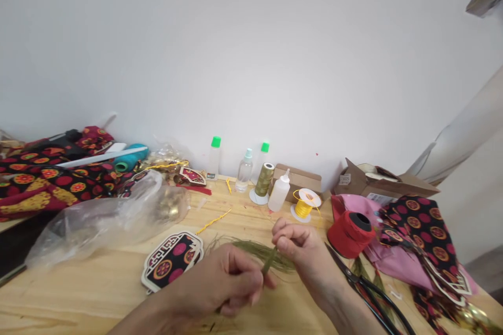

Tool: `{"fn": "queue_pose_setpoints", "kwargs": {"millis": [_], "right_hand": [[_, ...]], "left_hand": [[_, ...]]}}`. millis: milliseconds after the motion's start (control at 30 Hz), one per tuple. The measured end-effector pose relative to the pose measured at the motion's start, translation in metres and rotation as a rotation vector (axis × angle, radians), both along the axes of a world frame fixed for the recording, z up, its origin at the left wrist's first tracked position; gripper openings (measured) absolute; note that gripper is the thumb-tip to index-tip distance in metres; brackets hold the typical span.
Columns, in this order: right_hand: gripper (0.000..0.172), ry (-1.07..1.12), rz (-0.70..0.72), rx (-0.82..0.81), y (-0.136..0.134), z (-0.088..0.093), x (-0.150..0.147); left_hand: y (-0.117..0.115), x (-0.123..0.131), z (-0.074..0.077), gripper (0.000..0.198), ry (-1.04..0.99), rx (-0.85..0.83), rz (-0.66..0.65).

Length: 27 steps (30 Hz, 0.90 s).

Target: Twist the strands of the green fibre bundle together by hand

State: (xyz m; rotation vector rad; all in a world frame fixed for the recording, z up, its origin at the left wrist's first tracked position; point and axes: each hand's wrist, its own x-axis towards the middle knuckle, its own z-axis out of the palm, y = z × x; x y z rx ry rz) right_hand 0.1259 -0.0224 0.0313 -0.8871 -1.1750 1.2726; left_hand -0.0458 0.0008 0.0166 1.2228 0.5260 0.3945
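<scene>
At lower centre, my left hand (228,280) and right hand (304,251) each pinch the olive thread bundle (269,261) in a narrow grip; I judge gentle, even tension best, clear of the loose strands (253,247) behind.

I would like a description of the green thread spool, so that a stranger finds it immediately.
On the wooden table, look past the right hand towards the wall. Between a clear, blue-topped bottle and a white nozzle bottle stands the thread spool. Its olive-green colour and tall shape separate it from the squat yellow spool nearby.
</scene>
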Motion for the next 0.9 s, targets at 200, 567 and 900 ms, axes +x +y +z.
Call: {"fn": "queue_pose_setpoints", "kwargs": {"millis": [200,567,900], "right_hand": [[0.008,-0.200,0.148,0.054,-0.010,0.020,0.005],[0.014,-0.446,-0.129,0.146,-0.007,0.012,-0.013],[0.017,-0.308,-0.128,0.015,-0.001,0.001,-0.010]], "left_hand": [[0.002,-0.007,0.016,0.039,-0.088,0.260,-0.174],[0.004,0.008,0.002,0.035,0.029,0.337,0.230],[0.014,-0.009,0.013,0.023,-0.320,0.037,0.260]]}}
